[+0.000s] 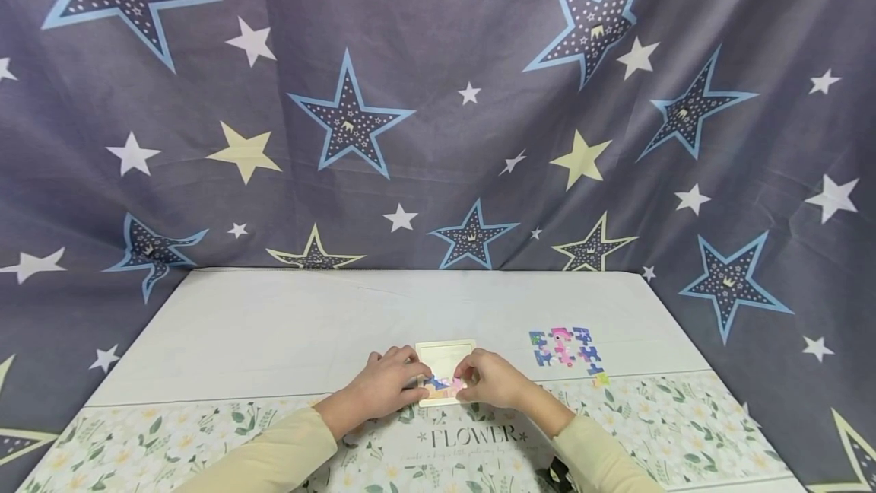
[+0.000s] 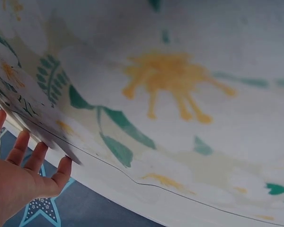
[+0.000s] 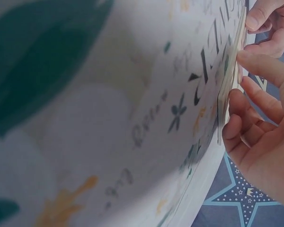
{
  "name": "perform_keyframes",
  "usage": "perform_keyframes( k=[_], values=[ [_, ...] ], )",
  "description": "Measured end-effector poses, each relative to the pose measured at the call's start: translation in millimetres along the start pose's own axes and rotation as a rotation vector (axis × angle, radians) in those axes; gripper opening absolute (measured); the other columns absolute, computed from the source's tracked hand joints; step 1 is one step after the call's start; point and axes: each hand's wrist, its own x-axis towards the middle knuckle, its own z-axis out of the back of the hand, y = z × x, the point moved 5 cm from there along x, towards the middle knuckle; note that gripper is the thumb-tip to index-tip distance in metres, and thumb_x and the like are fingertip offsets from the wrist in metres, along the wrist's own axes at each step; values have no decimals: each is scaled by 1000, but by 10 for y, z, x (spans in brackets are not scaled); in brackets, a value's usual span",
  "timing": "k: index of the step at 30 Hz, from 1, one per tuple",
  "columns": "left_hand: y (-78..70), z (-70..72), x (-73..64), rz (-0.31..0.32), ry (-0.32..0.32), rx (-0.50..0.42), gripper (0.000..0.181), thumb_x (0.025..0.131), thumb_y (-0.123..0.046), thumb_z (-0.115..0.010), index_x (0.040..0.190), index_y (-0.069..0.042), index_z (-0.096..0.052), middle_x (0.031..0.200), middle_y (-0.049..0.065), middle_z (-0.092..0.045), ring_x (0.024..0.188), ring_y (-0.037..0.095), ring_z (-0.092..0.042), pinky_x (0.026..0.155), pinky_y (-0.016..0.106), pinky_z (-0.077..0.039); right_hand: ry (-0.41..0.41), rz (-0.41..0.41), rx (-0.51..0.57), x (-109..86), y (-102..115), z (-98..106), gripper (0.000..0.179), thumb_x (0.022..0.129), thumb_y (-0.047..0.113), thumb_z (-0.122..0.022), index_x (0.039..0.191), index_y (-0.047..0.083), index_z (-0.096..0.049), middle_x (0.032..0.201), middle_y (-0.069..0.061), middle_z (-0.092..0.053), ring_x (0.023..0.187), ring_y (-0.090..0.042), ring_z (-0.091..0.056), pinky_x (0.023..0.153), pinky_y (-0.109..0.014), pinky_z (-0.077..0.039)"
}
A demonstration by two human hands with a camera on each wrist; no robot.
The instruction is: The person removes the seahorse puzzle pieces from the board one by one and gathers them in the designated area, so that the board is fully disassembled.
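A shallow light-coloured puzzle tray [image 1: 445,357] lies at the middle of the table, with a few joined puzzle pieces [image 1: 438,385] along its near side. My left hand [image 1: 391,380] holds the tray's left edge, thumb near the lower corner and index finger reaching over the rim. In the left wrist view the other fingers [image 2: 35,158] are spread at the table surface. At the lower right of the tray, my right hand [image 1: 498,379] pinches a pinkish puzzle piece [image 1: 457,383] between thumb and index finger. The right hand's other fingers [image 3: 236,120] curl loosely beside the tray.
A cluster of loose puzzle pieces [image 1: 564,348], blue and pink, lies to the right behind my right hand, with a yellowish piece [image 1: 601,380] nearest. A floral cloth [image 1: 650,424] covers the table's front. A starry curtain [image 1: 424,97] hangs behind.
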Motion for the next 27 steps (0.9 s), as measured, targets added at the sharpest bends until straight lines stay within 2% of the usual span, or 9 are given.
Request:
perform_keyframes(
  k=[27],
  values=[
    [24, -11, 10, -3, 0, 5, 36, 88, -55, -52, 116, -34, -61, 108, -8, -50, 99, 12, -47, 78, 39, -37, -21, 34, -5, -33, -15, 38, 24, 76, 19, -76, 97, 9, -66, 88, 2, -58, 76, -8, -50, 69, -22, -44]
  ],
)
